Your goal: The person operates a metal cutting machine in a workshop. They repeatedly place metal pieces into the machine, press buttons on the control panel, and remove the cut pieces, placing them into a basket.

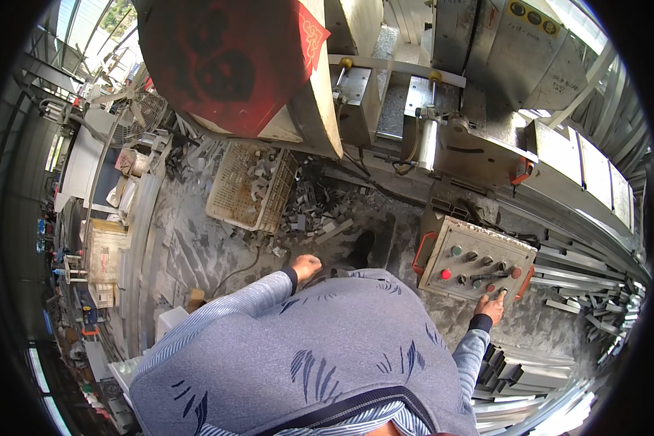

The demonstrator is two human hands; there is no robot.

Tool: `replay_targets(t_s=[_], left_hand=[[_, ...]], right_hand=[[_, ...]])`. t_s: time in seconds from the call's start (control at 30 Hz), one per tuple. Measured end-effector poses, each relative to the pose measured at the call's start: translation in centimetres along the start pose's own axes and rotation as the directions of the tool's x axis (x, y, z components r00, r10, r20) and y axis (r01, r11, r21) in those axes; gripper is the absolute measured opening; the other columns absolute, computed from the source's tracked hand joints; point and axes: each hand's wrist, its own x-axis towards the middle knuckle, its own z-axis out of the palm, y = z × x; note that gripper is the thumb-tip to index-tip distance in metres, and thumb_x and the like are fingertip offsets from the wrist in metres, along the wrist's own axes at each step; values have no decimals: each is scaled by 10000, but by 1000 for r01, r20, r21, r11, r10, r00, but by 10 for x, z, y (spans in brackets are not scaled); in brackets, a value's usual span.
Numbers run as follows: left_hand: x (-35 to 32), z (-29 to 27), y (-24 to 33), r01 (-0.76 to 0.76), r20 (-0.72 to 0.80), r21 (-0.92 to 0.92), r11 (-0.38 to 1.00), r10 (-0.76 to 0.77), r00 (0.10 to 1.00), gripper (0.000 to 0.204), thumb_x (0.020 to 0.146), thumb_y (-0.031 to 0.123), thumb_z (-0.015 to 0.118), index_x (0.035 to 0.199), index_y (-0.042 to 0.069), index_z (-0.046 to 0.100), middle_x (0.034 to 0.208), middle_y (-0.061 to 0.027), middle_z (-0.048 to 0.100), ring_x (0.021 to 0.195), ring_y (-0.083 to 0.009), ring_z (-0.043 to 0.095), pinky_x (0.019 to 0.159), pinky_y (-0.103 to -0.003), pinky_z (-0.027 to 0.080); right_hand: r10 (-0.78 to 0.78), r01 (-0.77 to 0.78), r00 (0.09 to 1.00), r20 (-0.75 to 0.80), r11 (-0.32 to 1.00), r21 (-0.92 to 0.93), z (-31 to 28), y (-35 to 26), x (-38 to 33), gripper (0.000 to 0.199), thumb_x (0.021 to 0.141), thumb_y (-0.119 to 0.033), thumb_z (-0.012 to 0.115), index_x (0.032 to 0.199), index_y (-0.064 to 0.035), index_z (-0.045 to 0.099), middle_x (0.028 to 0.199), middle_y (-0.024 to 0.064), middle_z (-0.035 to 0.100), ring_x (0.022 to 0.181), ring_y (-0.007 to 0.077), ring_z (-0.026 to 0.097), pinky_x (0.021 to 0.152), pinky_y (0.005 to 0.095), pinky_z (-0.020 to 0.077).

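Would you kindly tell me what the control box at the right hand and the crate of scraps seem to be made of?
Control box: probably painted metal, dull and worn, judging by its flat grey-beige panel and stained edge. Crate: likely moulded plastic, matt and dirty, judging by its yellowish, regularly perforated walls.

L head fisheye cam, steep dn

Three round yellow signs (533, 18) — dark handwriting (525, 31) nearby — on the grey machine housing (529, 62)
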Motion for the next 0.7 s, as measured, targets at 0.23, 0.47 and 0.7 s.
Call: replay_targets(t_s=[0.23, 0.47, 0.7], left_hand=[[-10, 1, 23, -61, -28, 64, 996, 63, 998, 236, 798, 203, 644, 968, 41, 663, 900, -79, 672, 827, -176, 624, 750, -308, 491], [-4, 7, 19, -90, -37, 76, 993, 93, 995, 227, 797, 195, 642, 960, 38, 663, 869, -73, 669, 780, -158, 619, 713, -297, 492], [-1, 9, 21, -91, -49, 82, 992, 96, 994, 224, 793, 193, 645, 949, 34, 665, 883, -84, 672, 800, -166, 624, 734, -299, 492]], right_hand=[[31, -31, 999, 7, 1000, 4, 7, -1, 6, 703, 723, -280, 626, 1363, -133, 374, 985, 248, 620, 901, 384, 605, 816, 442, 474], [-11, 9, 997, -79, 1000, -26, 14, 5, 4, 673, 735, -275, 630, 1353, -162, 389, 895, 234, 635, 836, 379, 620, 752, 452, 494], [29, -29, 999, 13, 1000, -2, 0, -3, 1, 699, 732, -278, 624, 1367, -131, 370, 994, 258, 614, 913, 382, 602, 814, 440, 476]])
